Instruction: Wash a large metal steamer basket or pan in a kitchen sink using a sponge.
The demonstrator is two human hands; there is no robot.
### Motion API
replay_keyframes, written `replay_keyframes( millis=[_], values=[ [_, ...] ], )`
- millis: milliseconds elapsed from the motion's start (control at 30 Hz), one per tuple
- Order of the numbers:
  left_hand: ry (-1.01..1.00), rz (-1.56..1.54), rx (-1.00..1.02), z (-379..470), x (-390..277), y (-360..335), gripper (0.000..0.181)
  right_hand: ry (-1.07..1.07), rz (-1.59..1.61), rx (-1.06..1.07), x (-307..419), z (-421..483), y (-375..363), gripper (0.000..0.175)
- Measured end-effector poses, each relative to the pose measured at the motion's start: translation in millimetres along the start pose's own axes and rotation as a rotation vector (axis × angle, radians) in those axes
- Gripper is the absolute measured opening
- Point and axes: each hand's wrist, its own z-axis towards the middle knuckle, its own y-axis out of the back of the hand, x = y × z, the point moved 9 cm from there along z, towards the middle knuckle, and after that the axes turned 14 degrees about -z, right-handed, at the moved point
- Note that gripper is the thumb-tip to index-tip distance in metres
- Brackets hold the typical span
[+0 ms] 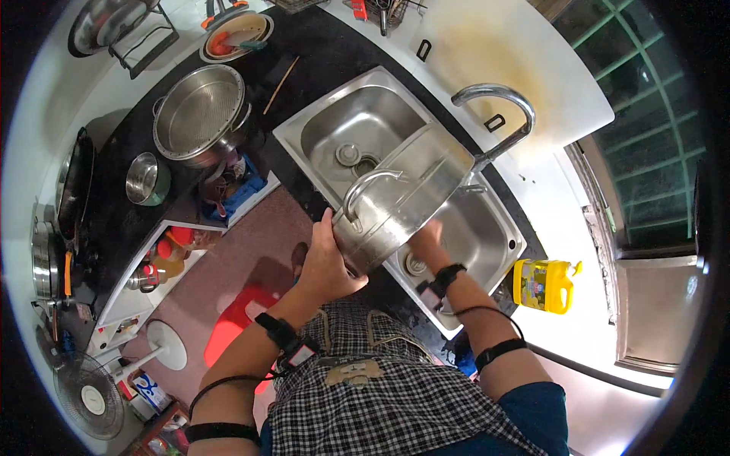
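Note:
A large stainless steel pot (410, 188) is tipped on its side above the double-bowl sink (319, 119), under the faucet. Its outer wall and one loop handle (365, 191) face up. My left hand (325, 262) grips the pot's near left edge, thumb on the outer wall. My right hand (426, 239) reaches to the lower right side of the pot, over the right bowl. Its fingers are partly hidden there, so what they hold or touch does not show. The chrome faucet (524, 117) arches above the pot's far end.
On the black counter stand a steamer pot (199, 114) with a perforated insert, a small metal pot (147, 179), a wooden chopstick (281, 85) and stacked bowls (236, 37). A yellow jug (544, 285) stands right of the sink. A red stool (239, 319) and a fan (91, 399) are lower left.

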Motion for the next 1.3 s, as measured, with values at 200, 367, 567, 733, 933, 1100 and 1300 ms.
replay_keyframes(
  millis=[200, 367, 567, 733, 933, 1100, 1300],
  values=[
    [0.109, -0.042, -0.006, 0.1, 17.3, -0.6, 0.127, -0.086, 0.005, -0.244, -26.2, 22.8, 50.7, 0.021],
    [0.115, -0.072, -0.011, 2.4, 22.6, 1.7, 0.126, -0.046, 0.377, -0.048, 31.8, -31.5, 30.5, 0.019],
    [0.099, -0.06, 0.006, 0.2, 17.7, -0.9, 0.123, -0.059, 0.022, -0.348, -41.4, 26.5, 59.3, 0.013],
    [0.098, -0.079, -0.005, 7.3, 13.3, 2.1, 0.12, -0.093, 0.133, 0.036, -3.2, 4.7, 13.7, 0.02],
    [-0.007, 0.031, -0.051, 11.0, -4.1, 12.4, 0.116, -0.012, 0.28, 0.088, 18.9, -8.1, 20.1, 0.02],
    [-0.082, 0.043, -0.084, 13.4, -13.7, 10.0, 0.113, -0.013, 0.021, -0.362, -36.6, 35.6, 47.2, 0.01],
    [0.122, -0.04, -0.02, 6.7, 12.7, 3.5, 0.121, -0.004, 0.231, 0.041, 32.9, -21.9, 34.4, 0.019]
  ],
)
